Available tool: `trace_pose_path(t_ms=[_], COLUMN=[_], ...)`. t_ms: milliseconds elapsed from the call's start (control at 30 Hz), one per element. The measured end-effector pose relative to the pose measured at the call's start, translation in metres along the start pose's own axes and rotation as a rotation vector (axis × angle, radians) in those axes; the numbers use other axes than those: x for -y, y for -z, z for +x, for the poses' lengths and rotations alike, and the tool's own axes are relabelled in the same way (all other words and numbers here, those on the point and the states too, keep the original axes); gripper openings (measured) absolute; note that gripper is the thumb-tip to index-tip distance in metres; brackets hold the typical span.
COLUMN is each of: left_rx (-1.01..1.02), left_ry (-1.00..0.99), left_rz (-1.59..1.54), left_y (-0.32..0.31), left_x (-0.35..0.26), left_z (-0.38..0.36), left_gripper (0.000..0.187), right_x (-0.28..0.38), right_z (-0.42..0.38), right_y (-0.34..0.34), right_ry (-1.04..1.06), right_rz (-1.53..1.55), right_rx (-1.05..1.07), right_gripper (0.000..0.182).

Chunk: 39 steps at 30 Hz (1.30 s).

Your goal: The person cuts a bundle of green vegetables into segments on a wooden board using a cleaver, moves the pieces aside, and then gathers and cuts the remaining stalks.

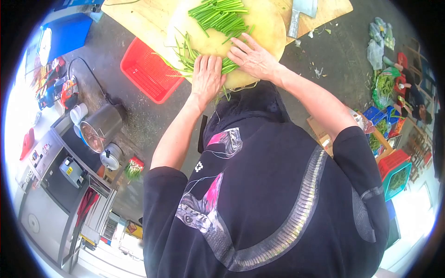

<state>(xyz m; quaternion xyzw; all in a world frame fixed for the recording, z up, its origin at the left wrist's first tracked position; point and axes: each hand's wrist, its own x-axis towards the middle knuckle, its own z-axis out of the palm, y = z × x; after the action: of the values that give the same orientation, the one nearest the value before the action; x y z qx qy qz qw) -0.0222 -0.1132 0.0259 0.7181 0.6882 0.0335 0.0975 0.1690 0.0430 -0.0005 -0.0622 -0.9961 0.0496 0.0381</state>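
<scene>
My left hand (208, 78) presses down on a bunch of thin green stalks (186, 60) at the near edge of a round cutting board (266, 28). Its fingers are bent together over the stalks. My right hand (256, 58) is beside it on the right, fingers stretched out and apart, touching the stalks' right end. Farther up the board lies a pile of cut green stalks (221, 16), trimmed to short lengths. A cleaver (302, 11) rests on the wooden tabletop (336, 8) at the upper right, out of both hands.
Below the table's left side, a red plastic basket (153, 74) stands on the floor. A large metal pot (103, 125) and a smaller lidded pot (111, 156) are farther left. Bagged greens (384, 88) and crates (394, 171) line the right. Scraps litter the floor.
</scene>
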Motion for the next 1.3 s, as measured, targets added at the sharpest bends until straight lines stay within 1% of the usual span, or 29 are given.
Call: trace_pose_path(t_ms=[200,333,400,433,500,733,800,1000,1100,1300], left_rx=[-0.029,-0.023,-0.061,-0.052,-0.022,-0.052,-0.050,-0.072,-0.069,-0.122], left_ry=[0.007,0.013,0.015,-0.006,-0.043,-0.028,-0.012,0.037,0.034,0.115], left_rz=[-0.015,-0.045,-0.057,-0.013,0.075,0.025,-0.006,-0.100,-0.081,-0.114], left_y=[-0.004,-0.003,-0.003,-0.002,0.003,-0.010,-0.013,-0.014,-0.015,-0.014], left_x=[0.000,0.000,-0.003,-0.004,-0.006,-0.006,-0.005,-0.009,-0.009,-0.017], left_z=[-0.001,-0.005,-0.001,0.002,-0.002,-0.006,-0.004,-0.002,-0.001,-0.001], left_gripper=[0.065,0.071,0.076,0.078,0.081,0.081,0.082,0.073,0.068,0.066], right_x=[0.001,0.000,-0.001,0.000,0.002,-0.005,-0.004,-0.005,-0.005,-0.001], right_z=[0.000,0.002,0.001,0.002,0.001,0.001,0.001,-0.001,-0.001,-0.007], right_y=[0.000,0.000,0.002,0.005,0.007,0.007,0.006,0.003,0.007,0.002], right_ry=[-0.013,0.003,0.006,0.010,0.006,0.014,0.014,0.007,0.007,-0.024], right_rz=[0.025,-0.003,-0.034,-0.045,-0.004,0.033,0.027,0.026,0.025,0.021], right_rx=[-0.002,-0.009,0.065,0.103,0.106,0.091,0.047,0.018,0.044,0.024], right_gripper=[0.047,0.048,0.056,0.061,0.062,0.063,0.061,0.060,0.061,0.063])
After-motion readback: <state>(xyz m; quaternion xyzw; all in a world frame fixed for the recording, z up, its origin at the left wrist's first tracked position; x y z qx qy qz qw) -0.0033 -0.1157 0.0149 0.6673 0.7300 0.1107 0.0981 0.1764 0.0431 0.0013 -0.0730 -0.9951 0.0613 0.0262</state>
